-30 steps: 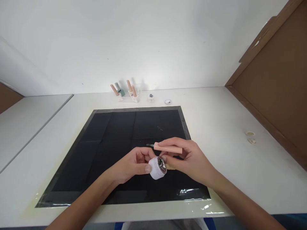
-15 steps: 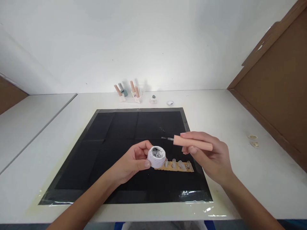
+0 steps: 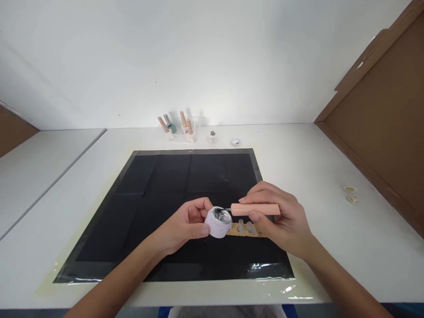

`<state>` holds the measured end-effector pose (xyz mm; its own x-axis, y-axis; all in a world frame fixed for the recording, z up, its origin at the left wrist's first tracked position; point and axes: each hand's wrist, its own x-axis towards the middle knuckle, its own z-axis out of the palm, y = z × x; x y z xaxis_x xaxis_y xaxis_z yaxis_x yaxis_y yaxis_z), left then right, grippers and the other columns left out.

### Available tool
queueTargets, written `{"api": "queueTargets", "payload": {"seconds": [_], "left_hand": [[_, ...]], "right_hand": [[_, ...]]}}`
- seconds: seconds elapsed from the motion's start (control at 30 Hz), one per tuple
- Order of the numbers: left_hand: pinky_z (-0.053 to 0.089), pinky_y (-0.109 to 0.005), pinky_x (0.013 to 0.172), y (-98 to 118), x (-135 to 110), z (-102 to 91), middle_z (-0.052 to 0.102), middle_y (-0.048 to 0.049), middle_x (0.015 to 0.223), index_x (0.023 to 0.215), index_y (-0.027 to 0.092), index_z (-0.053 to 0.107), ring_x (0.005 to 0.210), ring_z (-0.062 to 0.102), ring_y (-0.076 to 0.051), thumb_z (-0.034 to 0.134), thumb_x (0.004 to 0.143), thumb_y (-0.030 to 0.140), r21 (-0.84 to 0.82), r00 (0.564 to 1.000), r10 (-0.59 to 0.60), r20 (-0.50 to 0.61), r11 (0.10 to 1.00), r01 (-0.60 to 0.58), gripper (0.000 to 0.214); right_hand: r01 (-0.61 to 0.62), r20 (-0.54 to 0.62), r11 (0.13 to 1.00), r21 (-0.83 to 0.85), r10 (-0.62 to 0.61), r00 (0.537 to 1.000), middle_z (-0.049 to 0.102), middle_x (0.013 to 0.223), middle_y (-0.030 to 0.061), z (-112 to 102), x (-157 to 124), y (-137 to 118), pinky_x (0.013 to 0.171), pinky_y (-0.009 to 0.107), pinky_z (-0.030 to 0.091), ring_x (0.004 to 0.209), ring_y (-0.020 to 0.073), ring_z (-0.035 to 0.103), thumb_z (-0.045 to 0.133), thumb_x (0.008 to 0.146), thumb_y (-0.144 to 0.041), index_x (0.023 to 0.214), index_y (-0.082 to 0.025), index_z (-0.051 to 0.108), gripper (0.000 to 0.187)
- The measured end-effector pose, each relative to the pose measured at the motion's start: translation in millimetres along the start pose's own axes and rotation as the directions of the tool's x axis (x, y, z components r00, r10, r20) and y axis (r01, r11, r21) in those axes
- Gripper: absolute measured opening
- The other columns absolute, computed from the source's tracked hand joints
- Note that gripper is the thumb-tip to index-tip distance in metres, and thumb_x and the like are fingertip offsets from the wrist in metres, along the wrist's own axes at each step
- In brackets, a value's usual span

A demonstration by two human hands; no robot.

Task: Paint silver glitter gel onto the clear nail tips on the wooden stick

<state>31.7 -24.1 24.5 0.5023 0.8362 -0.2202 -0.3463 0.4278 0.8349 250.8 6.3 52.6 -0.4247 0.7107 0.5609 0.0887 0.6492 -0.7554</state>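
Note:
My left hand [image 3: 187,225] is closed on a small white jar [image 3: 218,226], tilted a little, its inside streaked with dark grey paint or gel. Between the fingers of my right hand [image 3: 281,218] lies the peach handle of a nail polish brush [image 3: 255,209], held almost level. Its dark bristle tip reaches over the rim into the jar's mouth. Below and to the right, partly covered by the jar and my right hand, a yellowish strip [image 3: 233,230] carries several clear nail tips [image 3: 240,225]. The strip rests on the black mat [image 3: 165,176].
At the back stand several peach-capped polish bottles [image 3: 189,128], some in a clear tray. Near them are a small clear bottle with a grey top [image 3: 212,137] and a white lid [image 3: 235,142]. Two small round pieces [image 3: 350,189] lie right, before a cardboard wall [image 3: 380,115].
My right hand has moved left and slightly down, bringing the brush tip from above the mat into the jar. The jar has shifted slightly right and down in my left hand.

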Motion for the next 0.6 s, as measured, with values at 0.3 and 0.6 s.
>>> {"api": "queueTargets", "payload": {"seconds": [0.3, 0.6], "left_hand": [[0.039, -0.017, 0.056, 0.4, 1.0, 1.3, 0.070, 0.0004, 0.069, 0.074, 0.015, 0.061, 0.060, 0.057, -0.009, 0.086, 0.057, 0.032, -0.014, 1.000, 0.011, 0.007, 1.000, -0.011, 0.035], [0.040, -0.017, 0.056, -1.0, 1.4, 0.5, 0.070, 0.0003, 0.071, 0.074, 0.015, 0.062, 0.060, 0.058, -0.009, 0.087, 0.056, 0.029, 0.001, 1.000, 0.006, 0.012, 1.000, -0.006, 0.034]], "right_hand": [[0.023, 0.000, 0.999, -0.028, -0.023, 1.000, 0.063, 0.078, 0.0035, 1.1, -0.4, -0.8, 0.058, 0.024, 0.049, 0.068, 0.0116, 0.058, 0.062, 0.082, -0.013, 0.090, -0.015, 0.068, 0.010], [-0.022, 0.037, 0.999, 0.026, 0.021, 0.999, 0.063, 0.081, 0.0031, 0.2, -2.1, 1.6, 0.058, 0.023, 0.048, 0.068, 0.0111, 0.058, 0.064, 0.082, -0.014, 0.094, -0.016, 0.069, 0.013]]}}
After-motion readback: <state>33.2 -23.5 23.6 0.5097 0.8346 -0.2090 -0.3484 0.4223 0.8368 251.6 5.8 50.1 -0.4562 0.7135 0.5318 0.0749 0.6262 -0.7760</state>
